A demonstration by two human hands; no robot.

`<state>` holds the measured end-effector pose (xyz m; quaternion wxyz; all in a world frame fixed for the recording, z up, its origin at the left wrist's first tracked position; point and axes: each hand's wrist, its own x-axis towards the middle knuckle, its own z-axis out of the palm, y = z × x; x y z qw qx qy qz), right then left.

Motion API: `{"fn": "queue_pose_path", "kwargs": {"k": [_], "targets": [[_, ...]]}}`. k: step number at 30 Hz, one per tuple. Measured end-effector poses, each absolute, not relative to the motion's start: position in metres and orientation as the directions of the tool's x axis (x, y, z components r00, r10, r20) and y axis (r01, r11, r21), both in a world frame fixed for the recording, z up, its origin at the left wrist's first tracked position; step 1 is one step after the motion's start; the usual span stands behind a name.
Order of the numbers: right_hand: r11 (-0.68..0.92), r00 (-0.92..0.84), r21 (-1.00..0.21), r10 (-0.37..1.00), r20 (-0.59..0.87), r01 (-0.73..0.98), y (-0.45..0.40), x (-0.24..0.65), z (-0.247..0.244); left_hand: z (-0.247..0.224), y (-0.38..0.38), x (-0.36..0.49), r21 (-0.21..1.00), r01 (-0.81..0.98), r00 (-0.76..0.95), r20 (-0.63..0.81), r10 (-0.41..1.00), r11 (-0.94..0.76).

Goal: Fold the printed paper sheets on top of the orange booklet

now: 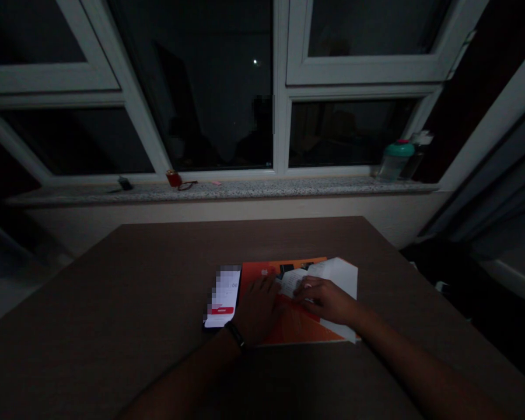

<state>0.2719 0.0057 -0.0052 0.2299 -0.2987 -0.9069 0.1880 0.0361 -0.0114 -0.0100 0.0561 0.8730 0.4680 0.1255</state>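
Note:
My left hand (258, 309), with a dark band at the wrist, lies flat with fingers outstretched on an orange-red magazine or booklet (289, 329). Its fingertips reach the left tip of a folded white sheet of paper (343, 277) with printed text. Over the middle of that sheet, my right hand (326, 298) has its fingers bent and drawn together on the paper. The sheet rests on the booklet, its creased flaps spreading to the right. Part of it is hidden under my right hand. Immediately left of my left hand is a lit smartphone (225, 297).
The brown table (157, 268) stands against a wall below a window. On the speckled sill (254, 188) are a teal-lidded bottle (396, 160), a small red item (174, 178) and a small dark item (125, 184). A curtain (485, 181) hangs at right.

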Motion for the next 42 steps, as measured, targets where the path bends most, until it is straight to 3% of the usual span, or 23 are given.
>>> {"fn": "queue_pose_path", "kwargs": {"k": [28, 42], "targets": [[0.742, -0.662, -0.346, 0.669, 0.337, 0.574, 0.008, 0.254, -0.01, -0.008, -0.014, 0.042, 0.136, 0.811, 0.557, 0.12, 0.822, -0.569], [0.731, -0.674, -0.297, 0.682, 0.283, 0.614, 0.007, 0.251, -0.012, -0.015, -0.012, 0.042, 0.135, 0.8, 0.571, 0.129, 0.811, -0.585]]}}
